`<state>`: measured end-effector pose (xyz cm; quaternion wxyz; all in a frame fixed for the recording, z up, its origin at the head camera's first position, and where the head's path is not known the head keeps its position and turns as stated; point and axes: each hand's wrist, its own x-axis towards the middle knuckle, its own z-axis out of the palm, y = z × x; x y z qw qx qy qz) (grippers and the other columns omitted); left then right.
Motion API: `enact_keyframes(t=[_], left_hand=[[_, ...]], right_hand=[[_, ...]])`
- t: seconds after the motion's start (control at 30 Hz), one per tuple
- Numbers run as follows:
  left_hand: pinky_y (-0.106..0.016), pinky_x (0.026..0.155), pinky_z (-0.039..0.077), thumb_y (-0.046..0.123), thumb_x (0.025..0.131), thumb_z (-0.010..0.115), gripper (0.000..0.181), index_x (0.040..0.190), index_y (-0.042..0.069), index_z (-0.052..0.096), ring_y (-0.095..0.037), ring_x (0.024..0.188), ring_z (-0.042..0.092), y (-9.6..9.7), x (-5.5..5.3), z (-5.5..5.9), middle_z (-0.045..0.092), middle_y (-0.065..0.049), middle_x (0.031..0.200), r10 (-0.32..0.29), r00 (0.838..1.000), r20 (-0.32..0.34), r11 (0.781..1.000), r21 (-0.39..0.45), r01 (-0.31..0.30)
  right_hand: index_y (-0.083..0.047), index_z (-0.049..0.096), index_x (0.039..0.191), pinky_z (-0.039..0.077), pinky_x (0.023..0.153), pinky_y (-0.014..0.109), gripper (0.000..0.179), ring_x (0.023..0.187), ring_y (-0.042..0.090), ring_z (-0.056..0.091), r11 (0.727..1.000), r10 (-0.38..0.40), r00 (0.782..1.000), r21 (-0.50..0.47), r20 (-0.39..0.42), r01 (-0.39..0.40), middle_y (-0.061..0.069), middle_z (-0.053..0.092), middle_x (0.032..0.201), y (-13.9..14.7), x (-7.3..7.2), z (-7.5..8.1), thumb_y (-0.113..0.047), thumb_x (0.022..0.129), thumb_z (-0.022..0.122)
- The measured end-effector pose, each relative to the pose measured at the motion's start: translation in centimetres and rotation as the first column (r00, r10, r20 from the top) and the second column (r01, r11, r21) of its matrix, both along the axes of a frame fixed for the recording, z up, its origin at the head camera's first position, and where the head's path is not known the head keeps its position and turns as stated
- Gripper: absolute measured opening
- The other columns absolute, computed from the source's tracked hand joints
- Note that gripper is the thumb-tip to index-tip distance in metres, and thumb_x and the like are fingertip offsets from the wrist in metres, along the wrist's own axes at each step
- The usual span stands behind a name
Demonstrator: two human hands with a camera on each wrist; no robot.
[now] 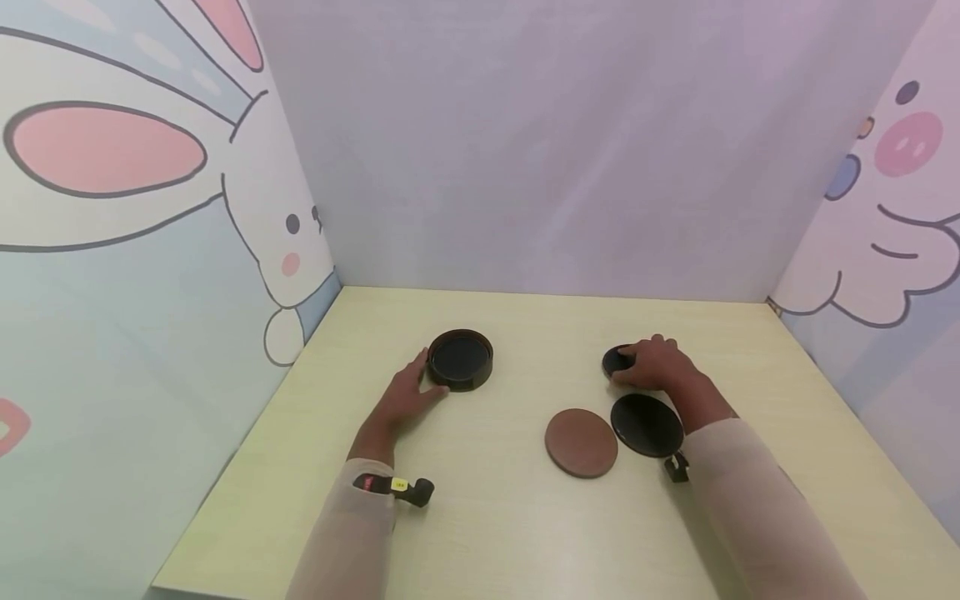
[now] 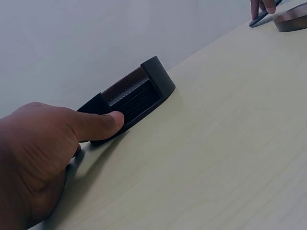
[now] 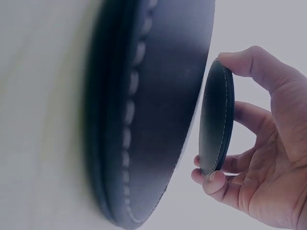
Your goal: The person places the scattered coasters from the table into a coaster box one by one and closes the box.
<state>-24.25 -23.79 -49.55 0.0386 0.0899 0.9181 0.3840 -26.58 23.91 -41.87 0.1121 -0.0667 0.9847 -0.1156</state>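
Observation:
A round black coaster holder (image 1: 461, 360) with coasters stacked inside stands on the table's left half. My left hand (image 1: 408, 396) grips its left side, the thumb (image 2: 103, 125) lying across the front wall by the cut-out and the other fingers round the far side, mostly hidden. Over on the right, my right hand (image 1: 660, 365) pinches a round black coaster (image 3: 214, 120) with white edge stitching, thumb and fingers at opposite edges. The held coaster is tilted. Nearer me lie another black stitched coaster (image 1: 647, 427) and, just left of it, a brown coaster (image 1: 581, 443).
The pale wooden table (image 1: 510, 525) meets a plain lilac wall (image 1: 540, 167) at the back. Printed cartoon walls (image 1: 150, 333) close in both sides. Each wrist wears a small camera on a strap (image 1: 397, 486).

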Motion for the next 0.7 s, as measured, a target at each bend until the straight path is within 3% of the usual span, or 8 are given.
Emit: enact_keyframes(t=[0.37, 0.7], left_hand=[[-0.058, 0.139, 0.021, 0.039, 0.104, 0.073, 0.097, 0.175, 0.004, 0.017, -0.040, 0.170, 0.022, -0.1, 0.0, 0.0, 0.024, -0.018, 0.181, -0.003, 1.000, -0.021, 1.000, 0.002, 0.003], [-0.057, 0.140, 0.021, 0.039, 0.104, 0.074, 0.097, 0.175, 0.004, 0.018, -0.038, 0.170, 0.023, -0.1, 0.0, 0.0, 0.025, -0.017, 0.181, -0.006, 1.000, -0.019, 1.000, 0.001, 0.006]], right_hand=[[-0.009, 0.060, 0.156, 0.057, 0.083, 0.063, 0.077, 0.118, 0.052, 0.052, 1.000, 0.007, 0.995, 0.012, -0.097, -0.006, 0.040, 0.052, 0.131, -1.8, 0.7, 0.7, -0.051, 0.094, 0.073], [-0.007, 0.062, 0.154, 0.057, 0.080, 0.060, 0.075, 0.111, 0.051, 0.054, 0.999, 0.034, 0.991, 0.001, -0.133, -0.034, 0.038, 0.056, 0.125, -3.4, 1.1, 1.7, -0.050, 0.094, 0.071]])
